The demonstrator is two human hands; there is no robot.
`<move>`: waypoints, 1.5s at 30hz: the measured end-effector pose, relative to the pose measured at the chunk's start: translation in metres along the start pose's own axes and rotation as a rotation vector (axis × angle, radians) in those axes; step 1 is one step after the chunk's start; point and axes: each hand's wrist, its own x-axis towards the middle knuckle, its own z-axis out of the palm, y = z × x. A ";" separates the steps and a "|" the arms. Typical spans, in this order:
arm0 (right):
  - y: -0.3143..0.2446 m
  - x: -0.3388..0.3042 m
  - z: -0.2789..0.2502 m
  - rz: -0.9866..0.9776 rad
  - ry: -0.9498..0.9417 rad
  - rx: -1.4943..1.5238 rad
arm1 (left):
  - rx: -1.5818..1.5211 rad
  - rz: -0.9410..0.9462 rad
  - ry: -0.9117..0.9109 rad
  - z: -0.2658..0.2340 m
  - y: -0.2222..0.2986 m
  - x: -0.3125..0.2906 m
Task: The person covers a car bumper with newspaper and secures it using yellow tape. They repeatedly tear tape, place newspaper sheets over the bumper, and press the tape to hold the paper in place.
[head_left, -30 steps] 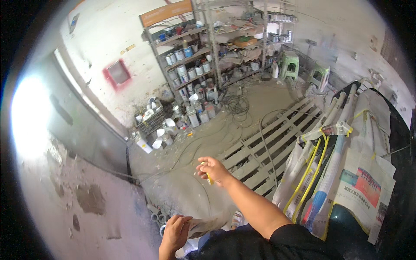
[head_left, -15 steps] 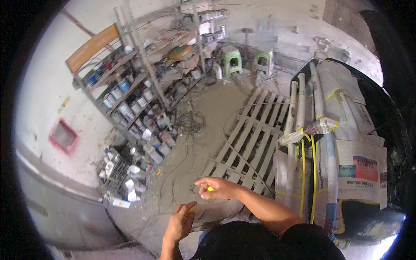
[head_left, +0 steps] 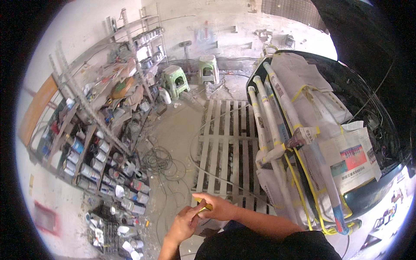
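Observation:
My left hand [head_left: 182, 224] and my right hand [head_left: 222, 209] meet low in the middle of the head view, just in front of my body. Between their fingertips is a small piece of yellow tape [head_left: 205, 208], with the fingers of both hands closed about it. Part of it is hidden by the fingers. Below my hands a bit of printed paper [head_left: 211, 225] shows; whether a hand touches it I cannot tell. To the right stands a car part covered in newspaper [head_left: 355, 160] and yellow tape, nearest to my right forearm.
A slatted pallet [head_left: 223, 149] lies on the floor ahead. Coiled cable [head_left: 158, 159] and loose hose trail beside it. Shelves [head_left: 93, 125] crowded with paint cans line the left wall. Two green stools [head_left: 175, 82] stand at the back. Wrapped tubes [head_left: 284, 93] run along the car.
My hands, apart before, have come together at the yellow tape. My view has turned to the right, so shelves and pallet appear further left.

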 end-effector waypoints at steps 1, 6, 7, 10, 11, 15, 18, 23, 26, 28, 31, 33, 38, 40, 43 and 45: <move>0.003 0.008 -0.011 0.023 0.040 -0.057 | 0.021 0.007 -0.027 -0.005 -0.004 0.019; 0.010 0.063 -0.068 0.085 0.141 -0.114 | 0.143 0.112 -0.037 -0.020 -0.042 0.102; 0.008 0.073 -0.082 0.102 0.149 -0.091 | 0.152 0.087 -0.063 -0.026 -0.040 0.120; -0.005 0.096 -0.121 0.030 0.130 -0.128 | 0.147 0.047 -0.102 -0.040 -0.036 0.168; -0.013 0.103 -0.135 0.053 0.129 -0.157 | 0.182 0.054 -0.122 -0.045 -0.035 0.184; -0.043 0.129 -0.178 0.088 0.184 -0.262 | 0.173 0.095 -0.138 -0.054 -0.046 0.240; -0.044 0.149 -0.205 0.167 0.243 -0.238 | 0.042 -0.034 -0.181 -0.064 -0.050 0.282; -0.032 0.182 -0.265 0.079 0.471 -0.229 | 0.157 0.003 -0.218 -0.084 -0.088 0.353; -0.033 0.206 -0.302 0.030 0.623 -0.254 | 0.186 0.087 -0.181 -0.104 -0.118 0.400; -0.039 0.224 -0.326 0.016 0.697 -0.294 | 0.157 0.143 -0.163 -0.123 -0.138 0.439; -0.047 0.251 -0.351 0.019 0.806 -0.282 | 0.061 0.127 -0.158 -0.151 -0.159 0.492; -0.036 0.266 -0.367 0.007 0.854 -0.267 | -0.009 0.159 -0.164 -0.162 -0.168 0.526; -0.055 0.299 -0.395 0.123 0.948 -0.328 | -0.209 0.003 -0.171 -0.176 -0.190 0.600; -0.058 0.308 -0.410 0.133 0.976 -0.354 | -0.351 -0.095 -0.177 -0.174 -0.196 0.627; -0.054 0.321 -0.435 0.158 1.038 -0.306 | -0.494 -0.073 -0.102 -0.163 -0.203 0.671; -0.060 0.330 -0.454 0.226 1.073 -0.255 | -0.433 -0.025 -0.081 -0.156 -0.206 0.701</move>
